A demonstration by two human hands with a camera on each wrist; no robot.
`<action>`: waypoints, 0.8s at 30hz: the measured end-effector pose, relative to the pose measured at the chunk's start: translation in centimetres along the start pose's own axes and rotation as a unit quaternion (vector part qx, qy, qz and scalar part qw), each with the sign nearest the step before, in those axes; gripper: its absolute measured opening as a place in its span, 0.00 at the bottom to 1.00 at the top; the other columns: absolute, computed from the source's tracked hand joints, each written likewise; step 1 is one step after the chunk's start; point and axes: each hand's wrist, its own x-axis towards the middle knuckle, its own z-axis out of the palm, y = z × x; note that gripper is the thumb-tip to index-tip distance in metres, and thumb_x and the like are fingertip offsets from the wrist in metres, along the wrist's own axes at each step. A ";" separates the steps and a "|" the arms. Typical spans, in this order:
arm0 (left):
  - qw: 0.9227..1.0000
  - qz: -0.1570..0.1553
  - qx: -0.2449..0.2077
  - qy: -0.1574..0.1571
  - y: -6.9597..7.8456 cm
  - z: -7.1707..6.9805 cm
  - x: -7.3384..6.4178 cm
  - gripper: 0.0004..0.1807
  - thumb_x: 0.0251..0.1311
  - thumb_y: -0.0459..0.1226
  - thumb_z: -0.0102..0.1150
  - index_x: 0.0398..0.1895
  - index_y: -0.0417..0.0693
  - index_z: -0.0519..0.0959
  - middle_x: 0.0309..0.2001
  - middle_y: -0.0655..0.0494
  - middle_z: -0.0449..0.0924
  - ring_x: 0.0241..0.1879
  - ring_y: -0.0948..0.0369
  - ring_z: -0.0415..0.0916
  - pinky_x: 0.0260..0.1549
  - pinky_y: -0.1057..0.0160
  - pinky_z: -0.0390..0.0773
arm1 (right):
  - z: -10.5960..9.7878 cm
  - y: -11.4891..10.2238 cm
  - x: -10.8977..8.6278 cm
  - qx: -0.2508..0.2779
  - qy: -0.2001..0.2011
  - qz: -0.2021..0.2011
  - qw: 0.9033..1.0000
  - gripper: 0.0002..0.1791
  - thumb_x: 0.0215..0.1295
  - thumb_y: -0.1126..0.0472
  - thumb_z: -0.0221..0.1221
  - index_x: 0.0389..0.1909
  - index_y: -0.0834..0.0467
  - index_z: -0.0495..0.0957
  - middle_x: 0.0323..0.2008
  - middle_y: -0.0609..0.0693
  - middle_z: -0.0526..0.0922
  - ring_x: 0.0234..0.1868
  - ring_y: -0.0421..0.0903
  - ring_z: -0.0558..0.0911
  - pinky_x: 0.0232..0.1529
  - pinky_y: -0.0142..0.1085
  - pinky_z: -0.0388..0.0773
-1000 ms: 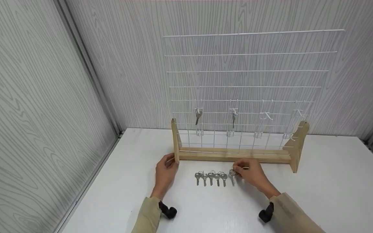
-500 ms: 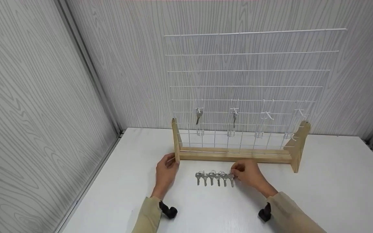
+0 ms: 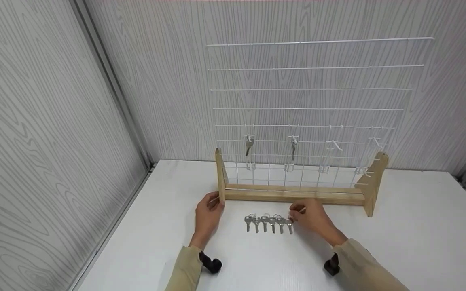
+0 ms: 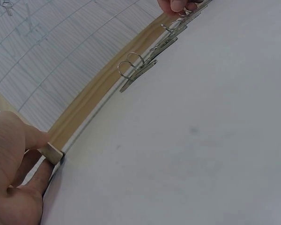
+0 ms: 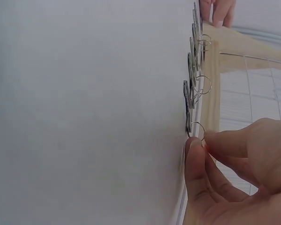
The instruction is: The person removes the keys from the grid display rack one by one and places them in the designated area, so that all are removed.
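Note:
Several silver keys [image 3: 264,222] with wire rings lie in a row on the white table, in front of a white wire rack [image 3: 277,89] with wooden ends. At the row's right end my right hand [image 3: 310,216] pinches the last key [image 3: 290,227] near its ring; in the right wrist view, thumb and index fingertips meet there and partly hide it. My left hand [image 3: 208,216] grips the foot of the rack's left wooden side panel [image 4: 52,152], thumb on one side and fingers on the other. One key [image 3: 249,145] and another key [image 3: 293,148] hang from rack hooks.
Two upper hooks [image 3: 335,144] farther right carry no keys, and lower hooks [image 3: 324,169] sit beneath them. A wooden crossbar [image 3: 265,195] runs behind the key row. Grey wood-patterned walls [image 3: 55,145] stand at left and back.
My right hand has moved the last key slightly left, from apart to right up against the row, and stays at it. My left hand keeps its grip on the rack.

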 end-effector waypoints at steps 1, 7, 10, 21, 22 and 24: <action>1.000 -0.001 0.000 0.000 0.0 0.0 0.0 0.21 0.75 0.31 0.61 0.68 0.40 0.77 0.68 0.40 0.79 0.69 0.45 0.78 0.67 0.55 0.83 | -0.1 0.0 0.0 0.001 0.001 0.001 1.000 0.05 0.70 0.69 0.67 0.43 0.64 0.90 0.38 0.53 0.90 0.38 0.47 0.87 0.32 0.34 0.85; 1.000 -0.002 0.001 -0.003 0.0 0.1 0.1 0.21 0.75 0.31 0.61 0.68 0.41 0.78 0.67 0.41 0.79 0.69 0.46 0.78 0.67 0.56 0.83 | -1.3 -0.8 -0.1 0.013 0.014 -0.028 0.999 0.06 0.72 0.68 0.66 0.45 0.64 0.89 0.37 0.55 0.90 0.36 0.48 0.88 0.32 0.31 0.84; 1.000 0.001 -0.001 -0.002 -0.1 0.1 0.2 0.20 0.75 0.31 0.61 0.67 0.41 0.78 0.67 0.41 0.80 0.68 0.46 0.79 0.66 0.56 0.83 | -2.0 -1.5 0.0 0.026 0.023 -0.055 0.998 0.05 0.72 0.69 0.66 0.44 0.63 0.89 0.36 0.58 0.90 0.36 0.54 0.89 0.32 0.30 0.84; 1.000 0.000 -0.011 -0.011 -0.2 -0.1 0.3 0.21 0.75 0.30 0.60 0.68 0.40 0.77 0.68 0.39 0.78 0.70 0.44 0.77 0.68 0.53 0.82 | -4.1 -4.2 -0.1 0.038 0.062 -0.094 0.993 0.07 0.73 0.68 0.65 0.47 0.63 0.88 0.39 0.58 0.91 0.38 0.58 0.91 0.33 0.29 0.86; 1.000 -0.002 -0.014 -0.011 -0.1 -0.1 0.3 0.21 0.75 0.30 0.60 0.69 0.40 0.77 0.68 0.39 0.78 0.70 0.44 0.77 0.69 0.52 0.81 | -4.3 -4.4 -0.1 0.037 0.065 -0.095 0.993 0.07 0.73 0.67 0.65 0.47 0.63 0.88 0.39 0.57 0.91 0.38 0.58 0.91 0.33 0.29 0.86; 1.000 -0.006 -0.015 -0.010 -0.1 -0.1 0.3 0.21 0.74 0.30 0.60 0.69 0.40 0.77 0.68 0.40 0.79 0.70 0.45 0.77 0.68 0.53 0.82 | -4.6 -4.7 -0.1 0.035 0.072 -0.096 0.992 0.07 0.73 0.67 0.66 0.47 0.63 0.88 0.39 0.57 0.91 0.38 0.56 0.91 0.33 0.28 0.85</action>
